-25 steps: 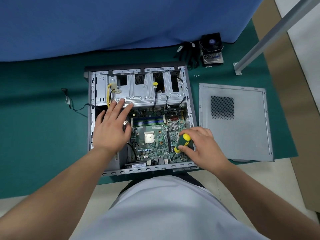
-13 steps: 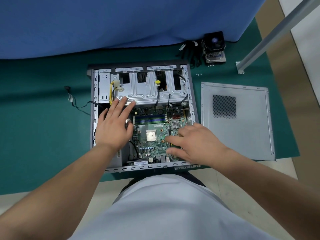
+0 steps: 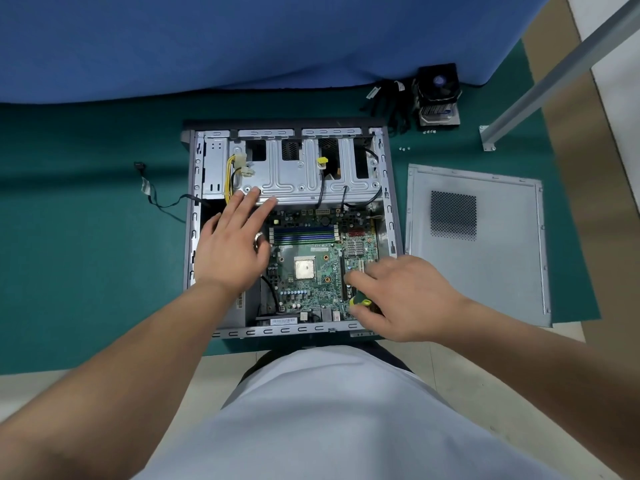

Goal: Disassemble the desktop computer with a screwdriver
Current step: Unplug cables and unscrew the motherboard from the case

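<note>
The open desktop case (image 3: 189,237) lies flat on a green mat, its green motherboard (image 3: 311,271) exposed with a bare CPU (image 3: 304,267) in the middle. My left hand (image 3: 230,247) rests flat with straight fingers on the case's left part, fingertips touching the metal drive cage (image 3: 304,181). My right hand (image 3: 401,296) is over the board's lower right corner, fingers curled round the green-and-yellow screwdriver handle (image 3: 360,302). The shaft and tip are hidden under the hand.
The removed grey side panel (image 3: 485,271) lies right of the case. A CPU cooler with fan (image 3: 438,95) and black cables sit at the back right, small screws (image 3: 404,148) nearby. A loose cable (image 3: 152,192) trails left of the case. A metal bar (image 3: 554,74) slants at the right.
A second ago the screwdriver handle stood in full view in my right hand; the hand then turned over and covered it. Now a bit of the handle shows under the fingers. My left hand stayed put.
</note>
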Demonstrator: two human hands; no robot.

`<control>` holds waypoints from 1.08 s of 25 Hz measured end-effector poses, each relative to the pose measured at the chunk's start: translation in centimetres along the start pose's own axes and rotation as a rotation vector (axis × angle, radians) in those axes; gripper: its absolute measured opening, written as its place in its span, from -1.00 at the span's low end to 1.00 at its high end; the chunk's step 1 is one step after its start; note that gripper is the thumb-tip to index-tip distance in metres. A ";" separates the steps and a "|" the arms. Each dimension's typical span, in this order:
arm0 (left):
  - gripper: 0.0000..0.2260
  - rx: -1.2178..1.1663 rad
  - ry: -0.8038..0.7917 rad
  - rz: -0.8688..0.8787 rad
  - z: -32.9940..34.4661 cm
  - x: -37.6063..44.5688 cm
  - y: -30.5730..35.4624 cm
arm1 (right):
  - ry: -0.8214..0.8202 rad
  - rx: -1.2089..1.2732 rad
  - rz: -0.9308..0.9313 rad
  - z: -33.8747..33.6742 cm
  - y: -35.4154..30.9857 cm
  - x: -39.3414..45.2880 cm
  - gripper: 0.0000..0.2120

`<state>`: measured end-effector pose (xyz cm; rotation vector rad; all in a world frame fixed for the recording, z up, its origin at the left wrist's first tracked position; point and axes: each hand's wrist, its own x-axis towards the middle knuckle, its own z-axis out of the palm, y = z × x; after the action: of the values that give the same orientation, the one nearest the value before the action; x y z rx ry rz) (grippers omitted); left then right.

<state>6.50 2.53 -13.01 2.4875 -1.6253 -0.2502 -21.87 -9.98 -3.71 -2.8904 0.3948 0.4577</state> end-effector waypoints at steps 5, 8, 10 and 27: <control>-0.37 -0.004 -0.007 -0.001 -0.2 0.0 0.2 | -0.046 0.157 -0.037 0.0 -0.3 -0.3 -0.68; -0.36 -0.005 -0.004 -0.005 -0.3 0.0 0.2 | -0.063 0.184 -0.008 0.2 -0.4 -0.4 -0.67; -0.36 -0.009 -0.004 -0.007 -0.3 0.0 0.3 | -0.077 0.228 0.005 0.6 -0.4 -0.6 -0.67; -0.33 -0.039 -0.016 -0.013 -0.6 0.0 0.5 | -0.026 0.242 0.233 1.0 -0.7 -1.2 -0.67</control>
<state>6.16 2.32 -12.27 2.4743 -1.5945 -0.3010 -23.02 -8.81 -4.18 -2.6138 0.7336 0.4479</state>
